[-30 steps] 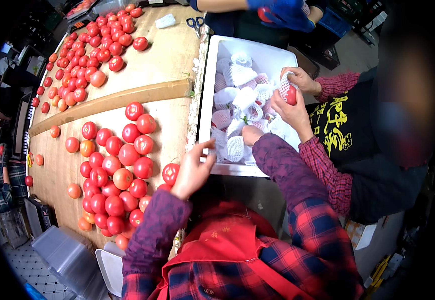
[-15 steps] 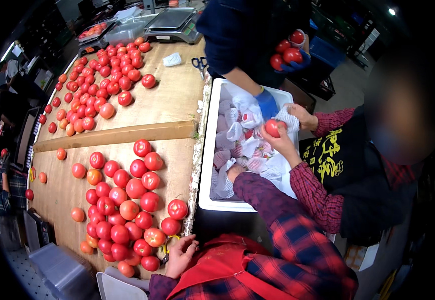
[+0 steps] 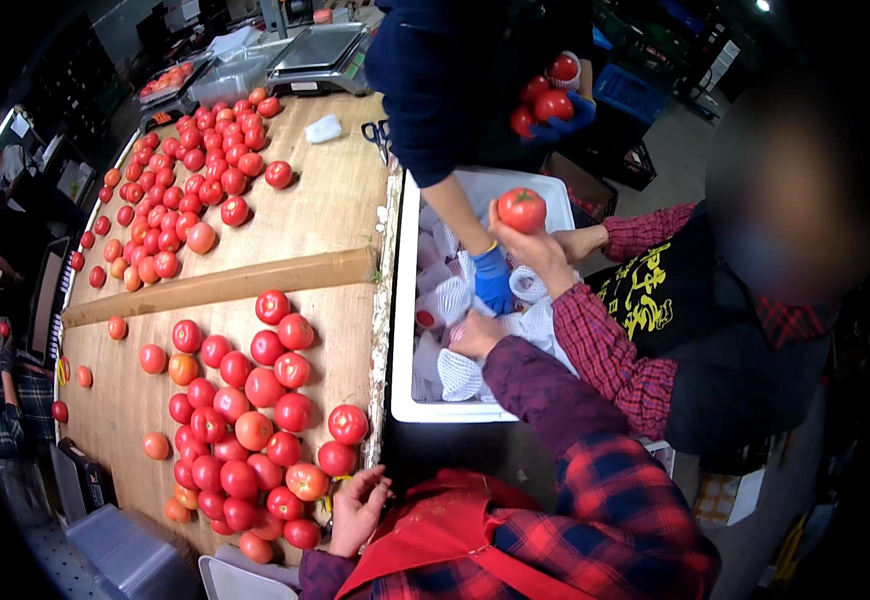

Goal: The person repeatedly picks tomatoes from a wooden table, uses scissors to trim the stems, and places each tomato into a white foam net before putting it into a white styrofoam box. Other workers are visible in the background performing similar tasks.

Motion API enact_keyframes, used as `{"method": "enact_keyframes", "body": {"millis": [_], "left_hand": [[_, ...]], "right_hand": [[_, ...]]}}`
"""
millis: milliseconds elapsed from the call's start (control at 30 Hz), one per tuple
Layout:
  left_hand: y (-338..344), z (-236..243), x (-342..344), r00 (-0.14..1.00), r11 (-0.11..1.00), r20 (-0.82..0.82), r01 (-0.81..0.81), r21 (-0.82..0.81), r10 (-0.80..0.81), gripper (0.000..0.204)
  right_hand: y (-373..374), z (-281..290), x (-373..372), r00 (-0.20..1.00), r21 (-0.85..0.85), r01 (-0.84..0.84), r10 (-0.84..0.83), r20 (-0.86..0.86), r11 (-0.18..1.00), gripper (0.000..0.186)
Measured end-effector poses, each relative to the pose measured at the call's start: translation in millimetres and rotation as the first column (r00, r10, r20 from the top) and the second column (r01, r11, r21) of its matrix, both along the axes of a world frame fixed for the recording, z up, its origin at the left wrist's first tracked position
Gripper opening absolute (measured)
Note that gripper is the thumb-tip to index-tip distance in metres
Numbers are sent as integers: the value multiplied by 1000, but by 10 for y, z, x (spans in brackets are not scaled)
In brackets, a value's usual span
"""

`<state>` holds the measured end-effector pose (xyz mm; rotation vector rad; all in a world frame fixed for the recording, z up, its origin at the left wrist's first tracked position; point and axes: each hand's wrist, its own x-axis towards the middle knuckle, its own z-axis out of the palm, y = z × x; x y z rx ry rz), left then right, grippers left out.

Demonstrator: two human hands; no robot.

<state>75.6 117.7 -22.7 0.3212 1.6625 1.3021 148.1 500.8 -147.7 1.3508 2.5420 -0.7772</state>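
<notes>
Left hand (image 3: 358, 508): at the table's near right corner; fingers loosely bent, nothing seen in them; yellow-handled tool (image 3: 335, 488) just beside, partly hidden; near tomatoes (image 3: 239, 478): bare, loose, left of that hand on the wooden table (image 3: 115, 400); round, glossy, mostly red, a few orange; right hand (image 3: 477, 335): inside the white box (image 3: 402, 300), toward its near edge; fingertips hidden, grip cannot be told; white foam nets (image 3: 460, 375): many in the box, red showing in places; co-worker's blue glove (image 3: 493, 280): reaching among them; bare tomato (image 3: 521, 210): in another co-worker's hand, above the box; far tomatoes (image 3: 172, 197): bare, beyond the divider (image 3: 220, 290); progress, as judged: partway, box well stocked with nets, both table groups unwrapped; how many nets are filled cannot be told.
</notes>
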Motion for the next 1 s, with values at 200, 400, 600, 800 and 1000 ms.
{"method": "enact_keyframes", "body": {"millis": [200,400,600,800,1000], "left_hand": [[84,66,-65,997,995,-81,13,103,-5,29],[389,416,16,984,987,-175,15,158,13,26],[670,870,232,714,875,-699,361,322,-37,25],[756,902,299,575,889,-816,340,306,61,35],[751,809,257,520,973,-854,185,137,21,37]], "right_hand": [[313,387,552,846,4,463,-440,-302,887,64],[-145,736,878,312,-969,-155,-922,-231,191,41],[-1061,1255,703,452,-862,-426,-761,-466,275,40],[-1693,1407,461,438,-713,-308,-571,-694,630,35],[-1932,1466,480,509,-483,-164,-346,-788,860,42]]}}
